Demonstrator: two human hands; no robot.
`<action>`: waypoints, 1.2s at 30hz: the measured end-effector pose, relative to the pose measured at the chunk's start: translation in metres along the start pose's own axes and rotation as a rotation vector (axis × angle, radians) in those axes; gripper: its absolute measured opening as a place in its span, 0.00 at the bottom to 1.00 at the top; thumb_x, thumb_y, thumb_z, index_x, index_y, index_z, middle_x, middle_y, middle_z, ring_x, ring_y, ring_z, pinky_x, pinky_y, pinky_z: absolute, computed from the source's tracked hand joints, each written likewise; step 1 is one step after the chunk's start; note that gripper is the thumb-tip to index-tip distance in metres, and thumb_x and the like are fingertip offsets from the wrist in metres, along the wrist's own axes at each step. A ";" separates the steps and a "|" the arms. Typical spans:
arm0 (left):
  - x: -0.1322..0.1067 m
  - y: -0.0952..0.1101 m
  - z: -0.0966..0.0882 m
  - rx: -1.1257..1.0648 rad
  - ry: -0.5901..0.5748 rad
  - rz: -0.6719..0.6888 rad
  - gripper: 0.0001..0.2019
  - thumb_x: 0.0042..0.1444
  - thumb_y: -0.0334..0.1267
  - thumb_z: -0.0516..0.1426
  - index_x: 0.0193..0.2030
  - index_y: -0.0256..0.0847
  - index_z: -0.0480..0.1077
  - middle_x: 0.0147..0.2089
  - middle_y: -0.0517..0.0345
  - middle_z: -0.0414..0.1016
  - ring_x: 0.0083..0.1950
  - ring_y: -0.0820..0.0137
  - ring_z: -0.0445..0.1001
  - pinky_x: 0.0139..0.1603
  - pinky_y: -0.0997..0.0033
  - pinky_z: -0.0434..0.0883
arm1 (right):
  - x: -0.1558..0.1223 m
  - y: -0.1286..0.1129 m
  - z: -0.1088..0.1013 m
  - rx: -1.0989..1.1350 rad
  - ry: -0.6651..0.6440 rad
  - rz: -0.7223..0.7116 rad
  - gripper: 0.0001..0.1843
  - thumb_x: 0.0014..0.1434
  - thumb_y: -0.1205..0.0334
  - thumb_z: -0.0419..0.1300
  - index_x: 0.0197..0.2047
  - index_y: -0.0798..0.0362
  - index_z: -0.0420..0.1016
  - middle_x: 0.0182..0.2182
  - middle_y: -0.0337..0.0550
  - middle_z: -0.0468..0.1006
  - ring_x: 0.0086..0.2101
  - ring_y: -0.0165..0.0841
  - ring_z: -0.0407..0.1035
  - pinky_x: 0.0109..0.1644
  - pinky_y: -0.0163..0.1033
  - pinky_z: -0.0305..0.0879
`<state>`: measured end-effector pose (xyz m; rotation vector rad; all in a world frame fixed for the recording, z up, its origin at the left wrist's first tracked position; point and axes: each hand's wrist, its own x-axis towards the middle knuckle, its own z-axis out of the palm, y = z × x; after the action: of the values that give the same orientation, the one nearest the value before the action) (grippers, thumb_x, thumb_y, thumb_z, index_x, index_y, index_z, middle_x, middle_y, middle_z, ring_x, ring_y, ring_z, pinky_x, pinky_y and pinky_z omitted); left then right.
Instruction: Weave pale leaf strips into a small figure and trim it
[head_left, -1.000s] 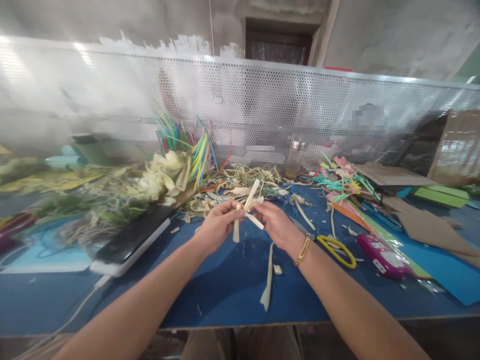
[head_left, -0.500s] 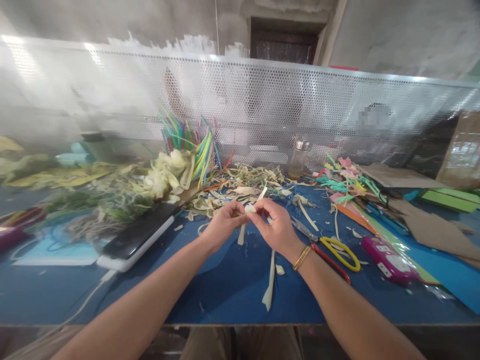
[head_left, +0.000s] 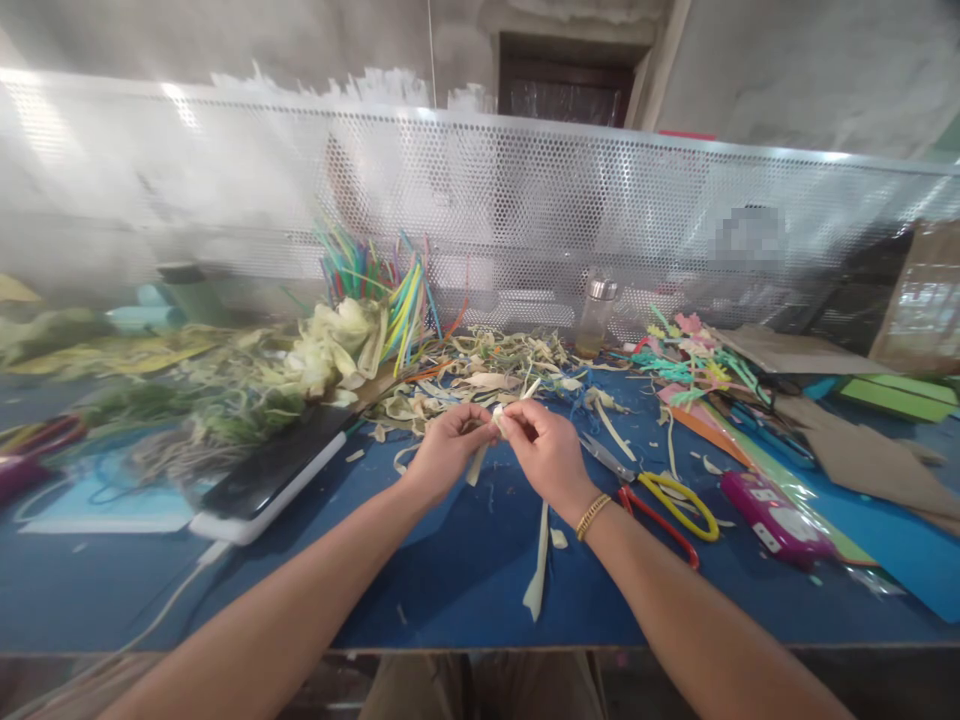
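Note:
Both hands meet above the middle of the blue table (head_left: pixel 450 600), pinching one pale strip of dried husk (head_left: pixel 498 412) between the fingertips. My left hand (head_left: pixel 446 448) is closed on its left side, and a loose end hangs below those fingers. My right hand (head_left: pixel 546 445), with a gold bracelet at the wrist, is closed on the other side; another end sticks up behind it. The folded part is mostly covered by the fingers. Scissors (head_left: pixel 679 505) with a yellow and a red handle lie right of my right hand. Another pale strip (head_left: pixel 538 570) lies on the table below.
Husk scraps (head_left: pixel 495 370) heap up behind the hands. At left are a phone (head_left: pixel 270 475) with a cable, husk bundles (head_left: pixel 337 345) and colored stems (head_left: pixel 367 270). A glass bottle (head_left: pixel 596 315), a purple device (head_left: pixel 776 520) and cardboard (head_left: pixel 862 450) stand or lie to the right.
The fingertips have shifted slightly on the husk strip, its folded part now tucked more between them. The hanging end slants further left. Both hands stay in nearly the same place.

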<state>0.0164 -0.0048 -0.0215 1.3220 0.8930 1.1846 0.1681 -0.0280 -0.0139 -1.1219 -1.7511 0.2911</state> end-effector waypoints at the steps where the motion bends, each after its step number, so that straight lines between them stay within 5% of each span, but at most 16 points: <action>1: 0.000 0.000 0.000 -0.020 0.009 -0.018 0.11 0.47 0.42 0.65 0.31 0.39 0.69 0.26 0.60 0.73 0.27 0.74 0.68 0.28 0.77 0.62 | 0.000 -0.001 0.000 0.014 0.003 0.003 0.09 0.63 0.56 0.55 0.37 0.49 0.74 0.28 0.38 0.79 0.27 0.30 0.70 0.32 0.34 0.61; 8: 0.002 -0.006 0.000 -0.111 0.014 -0.087 0.11 0.48 0.41 0.64 0.31 0.38 0.68 0.25 0.62 0.71 0.26 0.77 0.65 0.28 0.79 0.60 | 0.000 -0.001 0.003 0.036 0.050 -0.026 0.08 0.62 0.59 0.57 0.38 0.49 0.78 0.34 0.40 0.81 0.35 0.32 0.74 0.40 0.35 0.66; 17: 0.000 -0.006 0.004 -0.304 0.007 -0.238 0.15 0.45 0.44 0.66 0.30 0.37 0.67 0.25 0.62 0.69 0.25 0.78 0.65 0.27 0.79 0.62 | -0.002 0.000 0.005 -0.311 0.077 -0.101 0.08 0.60 0.66 0.55 0.32 0.51 0.75 0.29 0.41 0.78 0.32 0.33 0.71 0.38 0.36 0.63; 29: -0.003 0.002 0.002 -0.106 0.045 -0.057 0.12 0.50 0.44 0.63 0.30 0.39 0.67 0.25 0.63 0.68 0.26 0.77 0.64 0.28 0.78 0.62 | -0.001 -0.008 -0.001 -0.483 -0.023 -0.253 0.13 0.64 0.64 0.52 0.35 0.51 0.79 0.31 0.45 0.76 0.36 0.35 0.68 0.42 0.39 0.61; 36: -0.002 0.004 0.004 -0.020 0.023 0.071 0.09 0.53 0.43 0.59 0.33 0.40 0.69 0.29 0.61 0.72 0.32 0.73 0.69 0.35 0.75 0.66 | 0.004 0.001 0.000 -0.204 0.065 -0.069 0.08 0.59 0.64 0.59 0.33 0.50 0.80 0.30 0.42 0.78 0.33 0.33 0.70 0.40 0.38 0.64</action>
<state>0.0190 -0.0086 -0.0178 1.3358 0.8543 1.2626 0.1685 -0.0249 -0.0117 -1.1988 -1.7870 0.0335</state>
